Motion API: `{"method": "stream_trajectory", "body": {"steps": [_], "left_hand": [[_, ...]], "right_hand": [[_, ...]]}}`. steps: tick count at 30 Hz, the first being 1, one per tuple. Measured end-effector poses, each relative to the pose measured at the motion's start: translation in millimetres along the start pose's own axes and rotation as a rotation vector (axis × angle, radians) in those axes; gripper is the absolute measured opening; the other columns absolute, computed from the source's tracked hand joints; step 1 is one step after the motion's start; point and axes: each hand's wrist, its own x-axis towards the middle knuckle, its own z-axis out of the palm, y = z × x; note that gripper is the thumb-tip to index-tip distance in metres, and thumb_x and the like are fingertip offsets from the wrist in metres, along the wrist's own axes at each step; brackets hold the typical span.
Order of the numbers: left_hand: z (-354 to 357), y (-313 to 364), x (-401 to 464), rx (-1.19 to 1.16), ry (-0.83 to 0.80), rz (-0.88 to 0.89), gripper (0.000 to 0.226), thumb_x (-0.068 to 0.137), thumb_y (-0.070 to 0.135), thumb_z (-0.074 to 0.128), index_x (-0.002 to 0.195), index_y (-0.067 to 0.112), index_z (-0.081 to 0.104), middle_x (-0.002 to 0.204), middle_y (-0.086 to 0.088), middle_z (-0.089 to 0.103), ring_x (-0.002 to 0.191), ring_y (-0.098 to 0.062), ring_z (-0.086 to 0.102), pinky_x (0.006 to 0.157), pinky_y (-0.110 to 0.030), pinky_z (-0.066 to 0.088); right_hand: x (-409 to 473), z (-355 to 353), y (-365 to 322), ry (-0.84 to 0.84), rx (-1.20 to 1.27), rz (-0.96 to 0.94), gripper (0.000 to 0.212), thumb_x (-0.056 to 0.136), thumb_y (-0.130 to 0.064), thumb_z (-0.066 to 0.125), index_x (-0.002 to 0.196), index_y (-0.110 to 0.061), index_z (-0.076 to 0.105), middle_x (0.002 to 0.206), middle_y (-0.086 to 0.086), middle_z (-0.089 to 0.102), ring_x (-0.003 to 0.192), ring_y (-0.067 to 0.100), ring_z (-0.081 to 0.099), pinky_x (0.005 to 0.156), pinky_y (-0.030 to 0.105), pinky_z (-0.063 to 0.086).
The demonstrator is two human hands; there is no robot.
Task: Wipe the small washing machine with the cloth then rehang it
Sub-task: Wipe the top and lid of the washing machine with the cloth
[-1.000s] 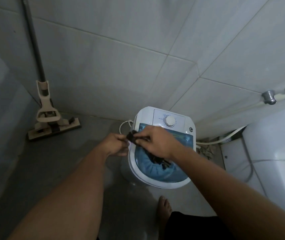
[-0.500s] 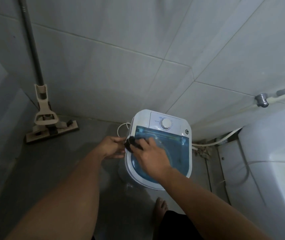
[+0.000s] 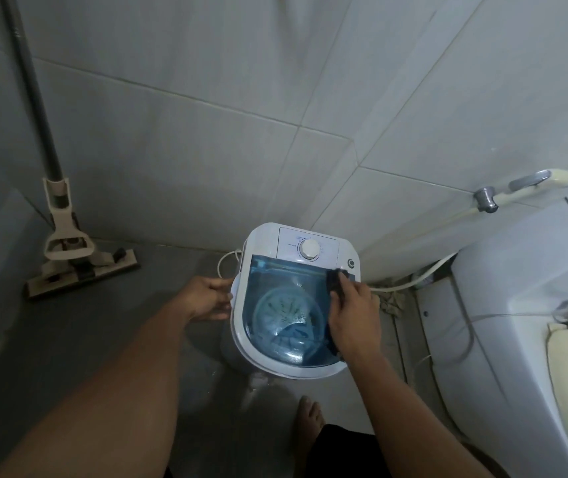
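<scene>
Plainly mid-wipe: the right hand's (image 3: pixel 353 315) fingers (image 3: pixel 347 288) lie nearly flat on the dark cloth (image 3: pixel 335 281), pressing it to the right side of the washer (image 3: pixel 286 305) lid. The left hand (image 3: pixel 206 298) curls round the left rim, steadying. Both arms reach down, outstretched. Next sweep wants even pressure.

Grey tiled walls (image 3: pixel 206 81), grey floor (image 3: pixel 68 339), leaning mop (image 3: pixel 82 263).
</scene>
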Motion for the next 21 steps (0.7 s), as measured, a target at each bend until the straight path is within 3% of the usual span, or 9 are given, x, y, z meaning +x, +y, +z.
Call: {"method": "stream_trajectory", "body": {"steps": [4, 8, 12, 16, 19, 21], "left_hand": [[3.2, 0.1, -0.2, -0.008, 0.001, 0.015, 0.04, 0.093, -0.002, 0.053, 0.127, 0.017, 0.063, 0.111, -0.016, 0.07, 0.086, -0.021, 0.066, 0.073, -0.03, 0.06], [-0.2, -2.6, 3.2, -0.004, 0.01, 0.007, 0.037, 0.093, 0.001, 0.055, 0.123, 0.019, 0.066, 0.105, -0.01, 0.072, 0.085, -0.018, 0.069, 0.083, -0.036, 0.058], [-1.7, -4.4, 4.7, -0.001, 0.011, 0.008, 0.034, 0.092, 0.003, 0.058, 0.121, 0.019, 0.066, 0.106, -0.01, 0.074, 0.09, -0.021, 0.07, 0.076, -0.032, 0.059], [1.2, -3.2, 4.8, 0.01, 0.019, 0.012, 0.035, 0.093, 0.005, 0.057, 0.124, 0.02, 0.065, 0.112, -0.014, 0.072, 0.094, -0.024, 0.069, 0.076, -0.032, 0.058], [3.8, -1.8, 1.9, 0.04, 0.031, 0.015, 0.036, 0.093, 0.006, 0.057, 0.124, 0.023, 0.064, 0.108, -0.012, 0.072, 0.09, -0.021, 0.068, 0.071, -0.029, 0.057], [5.4, -2.2, 1.8, 0.037, 0.037, 0.014, 0.036, 0.094, 0.005, 0.056, 0.125, 0.022, 0.063, 0.105, -0.012, 0.07, 0.091, -0.021, 0.065, 0.074, -0.029, 0.057]], "right_hand": [[-27.9, 39.2, -9.9, 0.116, -0.002, 0.076, 0.043, 0.098, -0.022, 0.059, 0.141, -0.019, 0.059, 0.136, 0.015, 0.054, 0.111, 0.036, 0.046, 0.09, 0.048, 0.052], [-39.1, 55.1, -40.0, 0.162, -0.003, 0.054, 0.046, 0.093, -0.017, 0.064, 0.139, -0.02, 0.06, 0.133, 0.014, 0.054, 0.108, 0.035, 0.048, 0.085, 0.05, 0.055], [-54.3, 60.4, -66.5, 0.124, -0.014, -0.059, 0.051, 0.091, -0.019, 0.067, 0.142, -0.024, 0.057, 0.139, 0.01, 0.051, 0.116, 0.031, 0.048, 0.097, 0.047, 0.051], [-58.8, 64.1, -83.3, 0.036, 0.089, -0.256, 0.054, 0.088, -0.017, 0.065, 0.141, -0.024, 0.057, 0.139, 0.01, 0.052, 0.115, 0.032, 0.051, 0.097, 0.048, 0.053], [-47.9, 50.1, -64.6, -0.026, 0.284, -0.205, 0.056, 0.097, -0.021, 0.059, 0.151, -0.023, 0.044, 0.157, 0.012, 0.032, 0.142, 0.028, 0.034, 0.121, 0.041, 0.033], [-39.6, 36.1, -36.4, 0.023, 0.367, -0.092, 0.06, 0.098, -0.022, 0.06, 0.154, -0.021, 0.041, 0.162, 0.013, 0.024, 0.149, 0.022, 0.026, 0.125, 0.036, 0.022]]}}
